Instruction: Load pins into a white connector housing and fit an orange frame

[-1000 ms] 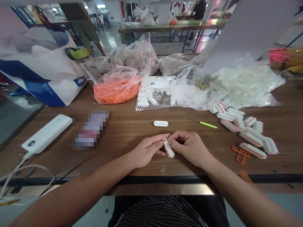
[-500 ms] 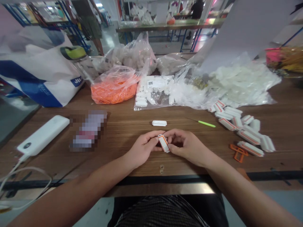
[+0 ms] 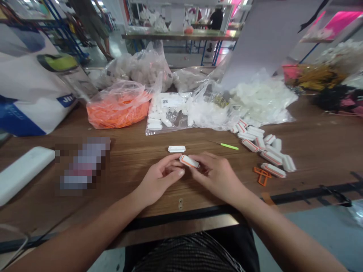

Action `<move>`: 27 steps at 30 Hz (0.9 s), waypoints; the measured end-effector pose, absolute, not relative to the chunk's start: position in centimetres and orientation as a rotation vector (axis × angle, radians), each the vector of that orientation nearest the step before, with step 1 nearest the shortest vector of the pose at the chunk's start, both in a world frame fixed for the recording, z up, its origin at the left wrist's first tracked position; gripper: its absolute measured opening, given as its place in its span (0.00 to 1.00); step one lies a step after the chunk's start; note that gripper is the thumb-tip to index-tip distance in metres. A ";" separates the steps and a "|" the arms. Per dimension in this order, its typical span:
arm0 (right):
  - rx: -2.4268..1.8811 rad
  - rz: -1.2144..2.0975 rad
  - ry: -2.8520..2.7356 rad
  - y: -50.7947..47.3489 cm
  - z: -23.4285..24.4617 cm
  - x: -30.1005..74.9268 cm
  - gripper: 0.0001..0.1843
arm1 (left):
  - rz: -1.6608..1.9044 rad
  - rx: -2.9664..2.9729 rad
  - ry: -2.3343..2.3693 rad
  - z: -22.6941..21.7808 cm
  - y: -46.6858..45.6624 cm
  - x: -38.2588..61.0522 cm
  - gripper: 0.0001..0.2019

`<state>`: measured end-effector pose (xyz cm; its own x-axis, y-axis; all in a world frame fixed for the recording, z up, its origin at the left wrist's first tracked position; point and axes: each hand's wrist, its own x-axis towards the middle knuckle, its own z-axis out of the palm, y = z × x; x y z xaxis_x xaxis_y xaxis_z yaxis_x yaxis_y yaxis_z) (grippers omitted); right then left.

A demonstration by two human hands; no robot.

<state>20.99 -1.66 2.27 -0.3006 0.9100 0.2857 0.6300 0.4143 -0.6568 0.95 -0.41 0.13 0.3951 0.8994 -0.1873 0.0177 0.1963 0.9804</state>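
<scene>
Head view: orange-rimmed plastic piece [image 3: 188,161] between fingertips [image 3: 178,172]

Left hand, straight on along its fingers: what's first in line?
The left hand meets the white plastic part with orange trim first, right at its fingertips and perhaps already touching; depth is unclear. The right hand holds that part's far end.

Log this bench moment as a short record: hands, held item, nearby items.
Left hand: fingertips on the orange-edged piece
Right hand: fingers on the same piece
Held item: white plastic with orange edging, between both hands
Nearest: white piece, green-handled pick
To the right: pile of orange-edged pieces, orange frames
Behind: bag of orange strips, bag of white parts
Surface: wooden table
</scene>
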 end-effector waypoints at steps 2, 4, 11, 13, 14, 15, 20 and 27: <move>-1.486 0.477 -1.998 -1.6 3.4 23.6 0.14 | 0.777 1.305 0.968 0.0 -0.5 0.8 0.23; -1.794 0.242 -1.921 -1.4 4.2 27.0 0.14 | 0.774 1.358 0.983 -0.1 -0.5 0.8 0.20; -2.233 -0.107 -1.757 -0.7 2.9 36.2 0.14 | 0.723 1.498 1.053 0.1 -0.7 1.1 0.16; -2.119 -0.164 -1.731 -0.5 2.7 36.0 0.15 | 0.725 1.495 1.056 0.1 -0.8 1.2 0.15; -2.072 -0.161 -1.726 -0.3 2.7 35.4 0.15 | 0.726 1.492 1.055 0.1 -0.8 1.2 0.15; -2.023 -0.125 -1.746 0.0 2.8 34.6 0.14 | 0.727 1.487 1.053 0.1 -0.8 1.2 0.15; -1.620 0.362 -2.217 3.4 3.5 28.9 0.15 | 0.738 1.461 1.039 0.2 -0.7 1.1 0.15; -1.909 0.195 -2.149 11.8 3.2 24.3 0.23 | 0.758 1.489 1.030 0.2 -0.7 1.0 0.14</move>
<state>24.27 11.77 3.17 -0.1032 0.9892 0.1039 0.9543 0.1279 -0.2700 0.98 -0.72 0.22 0.4132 0.9071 -0.0801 0.1934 -0.0014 0.9811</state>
